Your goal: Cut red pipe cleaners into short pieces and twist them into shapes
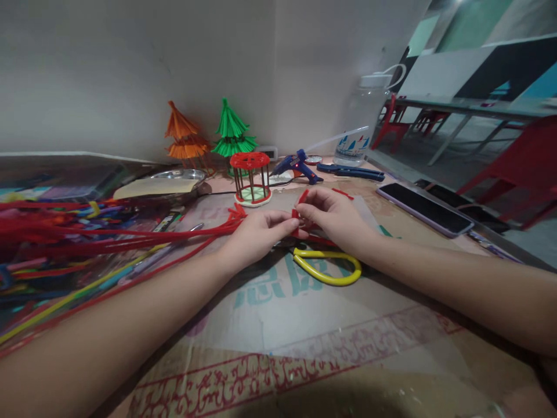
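My left hand [265,233] and my right hand [333,217] meet over the middle of the table. Between the fingertips of both is a short red pipe cleaner piece [295,216]; another red bit stands up at my right fingers. Just below lie scissors with yellow handles [328,268], their blades hidden by the hands. Behind the hands stands a small round frame [251,179] with a red ring on top, dark posts and a pale green base. Beside my left hand are the ends of long red pipe cleaners [235,216].
At the back stand an orange tiered roof model [183,130] and a green one [232,128]. A blue glue gun [300,166], a blue stapler-like tool [350,172] and a clear bottle [357,119] are behind. A phone [424,209] lies right; many coloured pipe cleaners [47,244] fill the left.
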A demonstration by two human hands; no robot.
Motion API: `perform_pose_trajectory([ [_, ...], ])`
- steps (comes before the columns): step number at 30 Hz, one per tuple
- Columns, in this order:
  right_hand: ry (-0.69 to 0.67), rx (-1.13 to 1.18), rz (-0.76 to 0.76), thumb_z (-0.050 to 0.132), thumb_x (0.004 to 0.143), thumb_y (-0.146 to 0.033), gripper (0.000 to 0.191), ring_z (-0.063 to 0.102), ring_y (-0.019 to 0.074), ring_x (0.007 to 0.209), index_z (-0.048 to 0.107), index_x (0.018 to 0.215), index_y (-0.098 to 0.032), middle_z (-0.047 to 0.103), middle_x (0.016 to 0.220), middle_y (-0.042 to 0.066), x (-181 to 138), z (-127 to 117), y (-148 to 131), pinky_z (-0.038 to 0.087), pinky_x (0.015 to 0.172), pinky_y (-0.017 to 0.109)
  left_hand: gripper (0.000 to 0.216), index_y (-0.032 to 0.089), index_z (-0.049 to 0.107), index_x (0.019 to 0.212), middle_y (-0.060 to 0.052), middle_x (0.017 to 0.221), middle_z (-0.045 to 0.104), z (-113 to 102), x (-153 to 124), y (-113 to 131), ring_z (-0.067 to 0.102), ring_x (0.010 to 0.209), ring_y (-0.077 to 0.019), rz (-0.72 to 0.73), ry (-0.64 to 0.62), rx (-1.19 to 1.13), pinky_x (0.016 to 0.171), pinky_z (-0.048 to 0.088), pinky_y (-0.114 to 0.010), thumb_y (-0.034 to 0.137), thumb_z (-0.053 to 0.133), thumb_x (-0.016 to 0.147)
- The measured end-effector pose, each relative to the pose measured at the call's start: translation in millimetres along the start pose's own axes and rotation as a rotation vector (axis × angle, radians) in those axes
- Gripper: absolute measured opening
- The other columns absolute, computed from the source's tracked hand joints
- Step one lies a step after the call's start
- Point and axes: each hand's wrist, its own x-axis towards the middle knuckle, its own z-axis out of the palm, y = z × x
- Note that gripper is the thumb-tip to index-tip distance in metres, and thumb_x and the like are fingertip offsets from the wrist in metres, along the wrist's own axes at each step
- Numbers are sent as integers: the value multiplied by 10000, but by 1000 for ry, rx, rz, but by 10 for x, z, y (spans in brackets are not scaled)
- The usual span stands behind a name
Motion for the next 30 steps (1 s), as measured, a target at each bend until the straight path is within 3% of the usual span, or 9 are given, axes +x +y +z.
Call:
perform_pose_trajectory([
  [14, -17, -6, 21, 689, 785, -372, 214, 585, 131, 658, 554, 831, -213, 564, 765, -33, -9, 3, -3, 524, 588, 275, 332, 132, 743, 1006, -107, 1020, 782, -1, 9, -9, 714, 932, -206, 13, -20, 13, 855, 506, -316, 425, 630, 897],
  [20, -92, -48, -71, 610, 858, -382, 200, 575, 128, 646, 502, 910, -222, 555, 798, -25, 19, -31, 32, 509, 571, 275, 294, 151, 742, 891, -67, 882, 775, 22, -5, 20, 699, 829, -195, 10, 83, 48, 775, 502, -296, 433, 668, 851],
  [25, -152, -563, -388, 788, 746, -388, 447, 585, 174, 755, 484, 1028, -221, 601, 906, 26, -32, -136, 41, 502, 659, 318, 298, 155, 697, 841, -24, 764, 713, 32, -9, 38, 649, 699, -164, -39, 168, -44, 685, 479, -277, 451, 691, 808],
  [27, -143, -765, -435, 826, 714, -388, 477, 602, 197, 776, 514, 1029, -212, 624, 913, 45, -60, -136, 44, 487, 658, 323, 310, 155, 702, 893, -32, 790, 715, 25, -6, 32, 649, 723, -172, -42, 146, -46, 694, 474, -281, 453, 684, 809],
  [30, -96, -891, -460, 820, 730, -351, 438, 615, 203, 765, 538, 1032, -206, 641, 884, 45, -71, -91, 57, 468, 639, 308, 311, 150, 713, 905, -46, 843, 727, 9, 3, 13, 643, 762, -176, -1, 123, -16, 699, 461, -275, 445, 677, 814],
])
